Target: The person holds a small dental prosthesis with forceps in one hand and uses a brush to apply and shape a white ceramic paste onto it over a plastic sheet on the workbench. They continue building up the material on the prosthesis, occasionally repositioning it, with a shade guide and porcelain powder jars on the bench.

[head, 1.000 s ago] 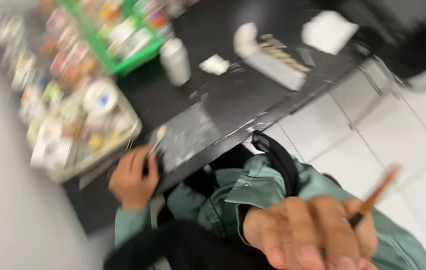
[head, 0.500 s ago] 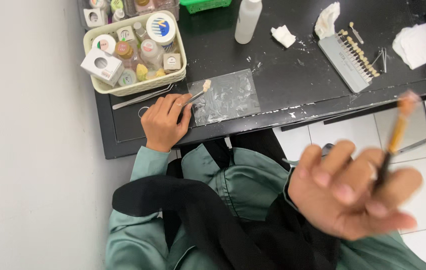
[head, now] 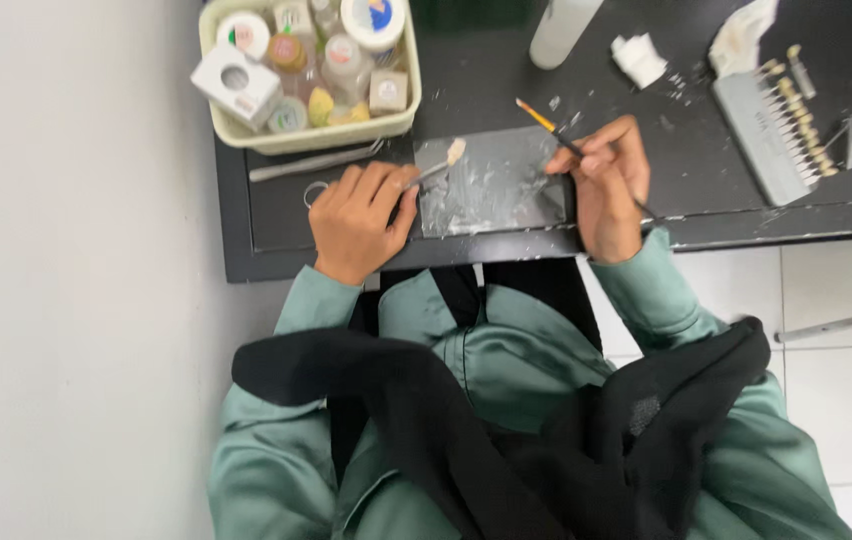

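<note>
My left hand (head: 358, 215) rests on the black table (head: 276, 230) and grips a thin metal tool with a small cream tooth-like piece (head: 455, 151) at its tip. That piece hovers over the top left corner of a smeared glass slab (head: 491, 185). My right hand (head: 606, 185) sits at the slab's right edge and holds a fine orange-handled brush (head: 546, 122), its tip pointing up-left above the slab. Both sleeves are green.
A cream tray (head: 306, 135) of small jars and pots stands at the back left, with a metal instrument (head: 311, 163) lying in front of it. A white bottle (head: 561, 30), a tissue wad (head: 638, 58) and a grey tooth shade guide (head: 781, 130) lie further right. White wall at left.
My right hand came from near my lap up to the table beside the glass slab, bringing the brush. The view swung and steadied. My left hand stayed put.
</note>
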